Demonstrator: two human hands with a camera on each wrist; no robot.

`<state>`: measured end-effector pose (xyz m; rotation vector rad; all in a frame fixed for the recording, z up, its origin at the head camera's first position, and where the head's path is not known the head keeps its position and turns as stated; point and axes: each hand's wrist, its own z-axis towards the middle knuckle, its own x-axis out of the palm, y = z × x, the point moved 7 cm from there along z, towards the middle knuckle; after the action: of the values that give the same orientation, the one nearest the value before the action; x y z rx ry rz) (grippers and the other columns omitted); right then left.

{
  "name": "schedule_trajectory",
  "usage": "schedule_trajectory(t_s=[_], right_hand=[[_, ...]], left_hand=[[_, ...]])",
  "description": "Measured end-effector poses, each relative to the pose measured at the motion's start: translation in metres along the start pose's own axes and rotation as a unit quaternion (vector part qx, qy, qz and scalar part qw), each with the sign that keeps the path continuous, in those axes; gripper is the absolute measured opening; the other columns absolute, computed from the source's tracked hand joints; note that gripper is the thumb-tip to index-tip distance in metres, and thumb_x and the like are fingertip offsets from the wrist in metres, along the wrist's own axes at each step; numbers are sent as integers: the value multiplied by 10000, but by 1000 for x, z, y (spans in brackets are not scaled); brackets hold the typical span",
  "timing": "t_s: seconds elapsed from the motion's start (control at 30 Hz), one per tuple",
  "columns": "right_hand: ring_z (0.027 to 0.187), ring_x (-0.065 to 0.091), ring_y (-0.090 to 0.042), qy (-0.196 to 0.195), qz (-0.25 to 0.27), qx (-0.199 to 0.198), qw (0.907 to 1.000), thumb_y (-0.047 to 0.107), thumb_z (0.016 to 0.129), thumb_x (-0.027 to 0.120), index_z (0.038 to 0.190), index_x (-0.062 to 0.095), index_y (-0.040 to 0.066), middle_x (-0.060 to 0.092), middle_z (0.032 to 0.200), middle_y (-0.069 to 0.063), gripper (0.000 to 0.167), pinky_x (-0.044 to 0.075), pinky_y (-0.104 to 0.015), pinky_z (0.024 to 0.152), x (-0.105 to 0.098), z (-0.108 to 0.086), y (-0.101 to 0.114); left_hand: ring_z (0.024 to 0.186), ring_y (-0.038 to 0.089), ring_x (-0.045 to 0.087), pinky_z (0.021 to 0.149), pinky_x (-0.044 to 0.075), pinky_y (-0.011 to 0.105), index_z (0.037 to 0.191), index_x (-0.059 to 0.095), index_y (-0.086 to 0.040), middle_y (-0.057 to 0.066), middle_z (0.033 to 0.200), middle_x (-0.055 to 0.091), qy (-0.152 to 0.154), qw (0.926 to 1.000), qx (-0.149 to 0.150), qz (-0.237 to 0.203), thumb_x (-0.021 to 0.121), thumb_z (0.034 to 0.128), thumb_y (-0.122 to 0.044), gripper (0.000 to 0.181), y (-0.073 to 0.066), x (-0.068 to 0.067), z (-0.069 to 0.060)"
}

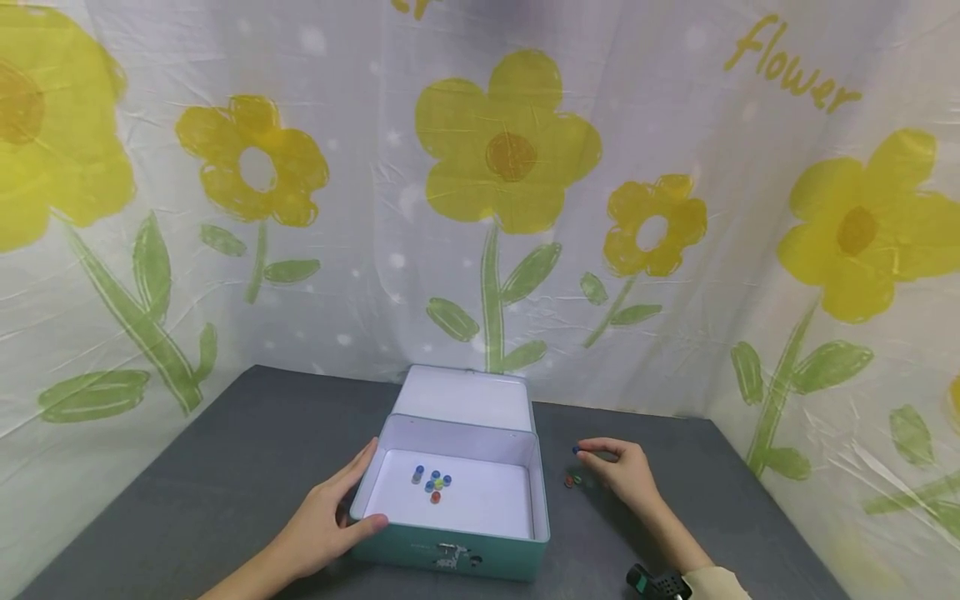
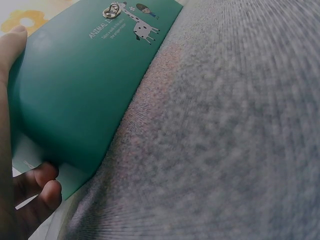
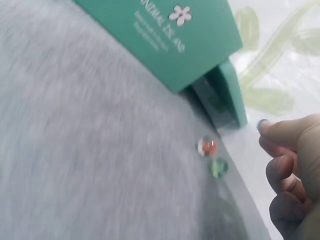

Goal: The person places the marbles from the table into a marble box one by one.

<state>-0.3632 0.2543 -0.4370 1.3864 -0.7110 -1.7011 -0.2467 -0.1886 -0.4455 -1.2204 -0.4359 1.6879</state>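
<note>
An open green tin box with a white inside stands on the table in the head view. Several small glass marbles, mostly blue, lie on its floor, along with a red marble and a yellow-green marble. My left hand holds the box at its front left corner, thumb at the front rim and fingers along the side. To the right of the box, my right hand pinches a blue marble above the table. Below those fingertips lie another red marble and a green marble.
The box's lid is tipped back behind it. A dark grey cloth covers the table. Close behind and on both sides hangs a white curtain with yellow flowers. My right wrist wears a black strap device.
</note>
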Motion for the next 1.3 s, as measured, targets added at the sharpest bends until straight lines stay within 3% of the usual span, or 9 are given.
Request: schedule_trajectory(t_s=[0.27,0.4,0.8,0.97,1.13,1.23,1.3], right_hand=[[435,309,-38,32,682,-143,9976,134,956,803,1124,807,14,658,793,13,207,316,-215,462,21,9,29],[443,324,-43,112,866,-333,9956,129,960,799,1139,795,-14,737,934,-18,229,330,-211,467,33,11,48],[466,385,-73,163,1136,-487,9922,139,953,809,1163,800,8,770,1116,-123,247,357,-210,488,60,18,81],[476,397,-75,249,1183,-565,9911,137,952,811,1133,813,24,716,899,-82,213,363,-208,500,69,18,96],[452,352,-71,411,1286,-787,9877,128,950,810,1116,814,12,514,599,21,203,313,-211,477,79,17,112],[446,347,-64,557,1385,-810,9855,122,956,803,1123,813,15,503,582,37,199,293,-213,468,87,17,119],[449,352,-65,647,1434,-776,9845,124,961,798,1126,817,31,605,687,42,191,305,-215,479,93,15,123]], left_hand=[[697,1,456,520,441,228,1663,328,-60,259,1677,348,-44,10000,32,28,836,904,-258,934,-1,-1,0],[686,0,448,520,440,226,1665,328,-66,253,1678,352,-42,10000,-23,41,837,903,-268,938,-1,-1,-1],[650,4,431,514,435,227,1666,326,-70,248,1676,358,-31,9999,-129,16,839,899,-256,941,3,1,-1],[666,4,432,513,432,228,1668,322,-73,256,1675,354,-19,10000,16,17,831,907,-259,934,0,1,-1],[668,5,434,519,433,225,1672,318,-84,253,1676,355,4,10000,11,22,832,908,-272,940,-1,1,-1],[669,5,435,522,433,226,1673,319,-92,252,1677,354,14,10000,-36,15,833,907,-275,941,-1,0,-1],[666,5,435,523,433,227,1673,320,-90,254,1675,357,20,10000,-42,21,833,906,-273,940,-1,1,-1]])
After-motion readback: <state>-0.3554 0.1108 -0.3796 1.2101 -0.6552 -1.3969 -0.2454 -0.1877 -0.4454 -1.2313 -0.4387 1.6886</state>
